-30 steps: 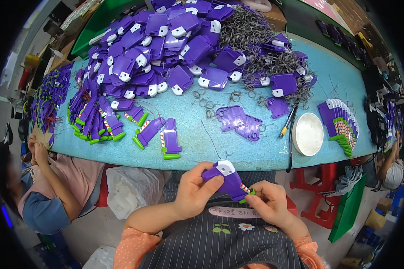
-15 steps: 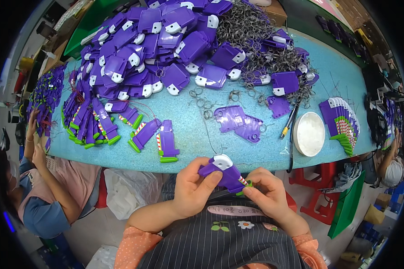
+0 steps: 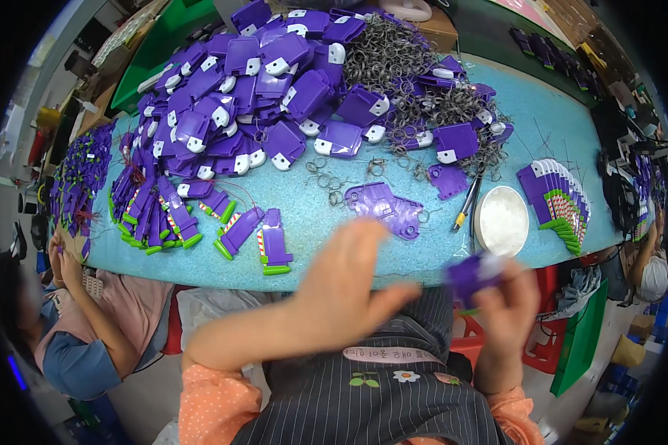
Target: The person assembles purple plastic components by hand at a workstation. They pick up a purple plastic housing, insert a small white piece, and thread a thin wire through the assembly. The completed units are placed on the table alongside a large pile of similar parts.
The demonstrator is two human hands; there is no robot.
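Smeared by motion, my left hand [image 3: 341, 285] is over the front edge of the table with thumb and fingers apart, and nothing shows in it. To its right, my right hand [image 3: 508, 300] grips a purple plastic wing part [image 3: 467, 280] with a white corner and a bit of green at its lower side. That part is blurred as well. Beyond my left fingers lie flat purple plates [image 3: 382, 204]. Past my right hand, a fanned stack of finished-looking wing pieces [image 3: 553, 196] shows striped edges and green tips.
A big heap of purple plates with white corners [image 3: 282, 55] fills the far side, beside a mound of metal springs [image 3: 390, 59]. Assembled wing pieces [image 3: 274, 241] lie at left. A white bowl [image 3: 502, 222] and a pen-like tool [image 3: 467, 204] are nearby. A co-worker [image 3: 89, 319] sits at left.
My left hand has let go of the wing part and moved up over the table. My right hand has carried the part to the right and slightly up.
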